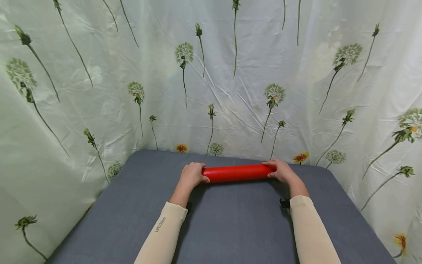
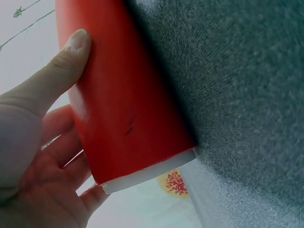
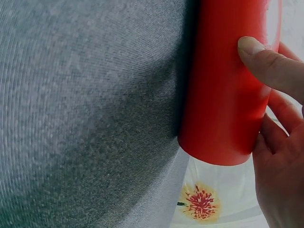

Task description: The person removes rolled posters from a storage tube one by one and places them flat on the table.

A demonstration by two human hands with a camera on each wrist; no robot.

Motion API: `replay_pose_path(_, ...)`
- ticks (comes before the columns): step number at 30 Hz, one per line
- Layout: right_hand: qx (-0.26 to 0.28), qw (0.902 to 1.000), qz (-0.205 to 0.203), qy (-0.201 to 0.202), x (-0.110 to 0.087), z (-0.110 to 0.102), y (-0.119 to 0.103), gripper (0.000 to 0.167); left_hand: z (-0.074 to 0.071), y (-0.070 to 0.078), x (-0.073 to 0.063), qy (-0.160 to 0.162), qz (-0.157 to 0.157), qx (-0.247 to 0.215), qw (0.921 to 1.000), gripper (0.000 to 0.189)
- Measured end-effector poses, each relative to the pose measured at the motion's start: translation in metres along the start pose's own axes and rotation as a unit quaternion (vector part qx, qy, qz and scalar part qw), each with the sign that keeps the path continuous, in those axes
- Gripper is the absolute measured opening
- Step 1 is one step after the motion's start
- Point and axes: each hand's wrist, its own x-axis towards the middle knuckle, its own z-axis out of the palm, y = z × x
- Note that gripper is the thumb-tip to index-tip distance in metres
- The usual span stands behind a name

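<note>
A long red cylinder with a smooth, slightly shiny surface lies crosswise on the grey surface, toward its far edge. My left hand grips its left end, thumb on the near side and fingers round the back. Around the right end, my right hand holds it the same way. The left wrist view shows a white rim at the left end and small dark marks on the red. Seen from the right wrist, the other end of the cylinder is rounded at its edge and plain red. Whether it is hollow is hidden.
The grey cloth-covered surface extends toward me and to both sides. Behind it and at the sides hangs a pale curtain printed with dandelions. Dark straps show at my wrists, by the cream sleeves.
</note>
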Motion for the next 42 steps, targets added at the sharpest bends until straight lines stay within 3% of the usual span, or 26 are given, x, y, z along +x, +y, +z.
replay_pose_path(8, -0.014, 0.9997, -0.016, 0.011, -0.002, 0.003, -0.001, 0.058, 0.001, 0.001, -0.001, 0.008, 0.006, 0.004, 0.9999, 0.065)
replay_pose_path(13, -0.033, 0.9989, -0.031, 0.011, -0.004, 0.010, -0.009, 0.070, 0.004, 0.000, -0.002, 0.001, 0.001, 0.010, 0.9999, 0.064)
replay_pose_path(16, -0.031, 0.9987, -0.037, 0.016, -0.003, 0.014, -0.019, 0.075, 0.004, 0.001, -0.002, 0.000, 0.001, 0.014, 0.9999, 0.064)
replay_pose_path(32, 0.014, 0.9956, -0.068, 0.062, 0.004, 0.049, -0.094, 0.069, 0.004, 0.000, -0.003, 0.005, 0.004, 0.008, 0.9999, 0.065)
replay_pose_path(42, 0.006, 0.9947, -0.072, 0.073, 0.004, 0.066, -0.117, 0.074, 0.009, 0.005, 0.002, 0.029, 0.025, 0.020, 0.9991, 0.060)
